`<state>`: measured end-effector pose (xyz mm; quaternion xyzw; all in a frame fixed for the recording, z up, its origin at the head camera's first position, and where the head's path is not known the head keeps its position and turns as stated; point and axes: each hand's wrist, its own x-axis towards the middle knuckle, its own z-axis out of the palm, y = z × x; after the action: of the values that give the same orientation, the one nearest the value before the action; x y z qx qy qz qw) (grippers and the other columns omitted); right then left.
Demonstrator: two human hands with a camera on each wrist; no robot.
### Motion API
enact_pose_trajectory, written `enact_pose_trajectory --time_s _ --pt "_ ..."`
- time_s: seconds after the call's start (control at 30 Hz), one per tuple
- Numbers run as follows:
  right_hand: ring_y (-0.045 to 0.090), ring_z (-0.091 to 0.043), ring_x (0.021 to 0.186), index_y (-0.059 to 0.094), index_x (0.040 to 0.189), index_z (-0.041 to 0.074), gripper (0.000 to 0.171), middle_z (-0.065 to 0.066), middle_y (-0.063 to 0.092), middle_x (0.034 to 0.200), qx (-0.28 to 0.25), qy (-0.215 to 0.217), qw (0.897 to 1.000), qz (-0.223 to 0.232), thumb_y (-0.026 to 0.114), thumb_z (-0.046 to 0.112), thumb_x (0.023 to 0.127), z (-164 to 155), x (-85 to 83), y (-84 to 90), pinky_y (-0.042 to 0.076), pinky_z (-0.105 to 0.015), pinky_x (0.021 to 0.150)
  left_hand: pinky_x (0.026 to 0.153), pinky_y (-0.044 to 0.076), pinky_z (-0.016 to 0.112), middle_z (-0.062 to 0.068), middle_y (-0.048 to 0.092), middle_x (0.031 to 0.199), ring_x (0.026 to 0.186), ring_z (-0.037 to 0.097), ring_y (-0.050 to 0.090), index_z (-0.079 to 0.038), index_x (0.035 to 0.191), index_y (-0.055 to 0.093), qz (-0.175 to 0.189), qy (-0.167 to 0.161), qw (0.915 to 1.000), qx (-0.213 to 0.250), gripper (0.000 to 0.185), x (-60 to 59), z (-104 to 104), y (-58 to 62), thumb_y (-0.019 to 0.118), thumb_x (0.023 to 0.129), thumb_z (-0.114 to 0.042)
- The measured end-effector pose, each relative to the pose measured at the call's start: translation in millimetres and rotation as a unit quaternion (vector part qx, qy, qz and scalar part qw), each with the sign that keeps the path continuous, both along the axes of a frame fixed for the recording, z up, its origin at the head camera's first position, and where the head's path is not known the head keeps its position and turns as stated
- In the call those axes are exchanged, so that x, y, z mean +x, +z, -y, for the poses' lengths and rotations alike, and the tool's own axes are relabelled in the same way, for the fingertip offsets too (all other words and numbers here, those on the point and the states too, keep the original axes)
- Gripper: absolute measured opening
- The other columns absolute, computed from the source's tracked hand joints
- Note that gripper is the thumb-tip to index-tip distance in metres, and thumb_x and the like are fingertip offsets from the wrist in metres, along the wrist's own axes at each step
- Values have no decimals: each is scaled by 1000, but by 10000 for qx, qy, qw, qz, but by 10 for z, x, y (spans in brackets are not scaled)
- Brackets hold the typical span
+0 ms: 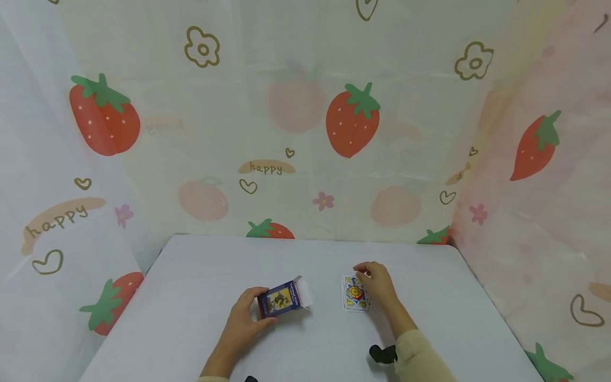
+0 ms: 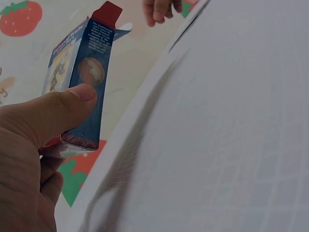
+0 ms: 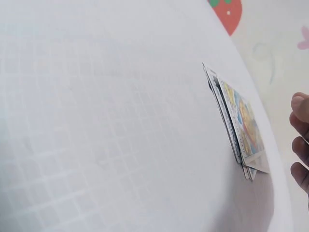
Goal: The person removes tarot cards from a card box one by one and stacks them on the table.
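Observation:
A dark blue card box [image 1: 279, 301] with a yellow picture panel is gripped in my left hand [image 1: 243, 318]. Its white end flaps stand open toward the right. In the left wrist view the thumb presses the narrow side of the box [image 2: 89, 72], which is tilted above the table. A small stack of playing cards [image 1: 355, 294], slightly uneven, lies on the table with a colourful patterned side up. Above its right edge hovers my right hand [image 1: 379, 286], fingers loosely bent. The right wrist view shows these fingers [image 3: 300, 147] apart from the cards [image 3: 244, 121], with nothing seen between them.
A white table [image 1: 324, 345] lies under both hands. Near the right sleeve there is a black object [image 1: 383, 354], and part of another black piece [image 1: 250, 379] shows at the bottom edge. A strawberry-print curtain [image 1: 310, 212] stands behind the table and on both sides.

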<state>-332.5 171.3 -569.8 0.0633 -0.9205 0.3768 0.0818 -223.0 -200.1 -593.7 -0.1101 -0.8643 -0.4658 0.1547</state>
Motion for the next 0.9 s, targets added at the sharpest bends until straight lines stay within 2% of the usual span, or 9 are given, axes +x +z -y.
enact_pose_trajectory --time_s 0.13,0.37,0.7,0.9 --pt "58 -23 99 76 109 11 14 -3 69 101 -124 -23 9999 -102 68 14 98 41 57 14 50 -39 88 119 41 52 1 61 138 136 28 55 -21 132 60 41 25 10000 -32 74 -1 1 11 96 68 -20" --pt "59 -20 98 76 107 10 12 -2 72 101 -442 19 9984 -347 70 10 95 154 217 51 50 -38 87 117 42 54 1 62 137 134 30 56 -20 132 61 -90 26 10000 -35 75 -13 9 -21 96 66 -18" --pt "60 -16 93 76 104 12 10 3 72 96 -717 182 9966 -364 72 12 95 303 376 -22 51 -31 81 117 42 55 1 61 137 134 31 56 -20 133 60 -93 -56 9999 44 76 -16 12 -46 96 66 -18" --pt "61 -15 96 76 106 15 11 4 71 98 -1004 313 9942 -234 72 15 96 406 444 -38 54 -29 82 117 42 55 0 61 138 135 31 55 -21 133 60 -165 -42 9999 20 78 -23 15 -57 97 65 -18"
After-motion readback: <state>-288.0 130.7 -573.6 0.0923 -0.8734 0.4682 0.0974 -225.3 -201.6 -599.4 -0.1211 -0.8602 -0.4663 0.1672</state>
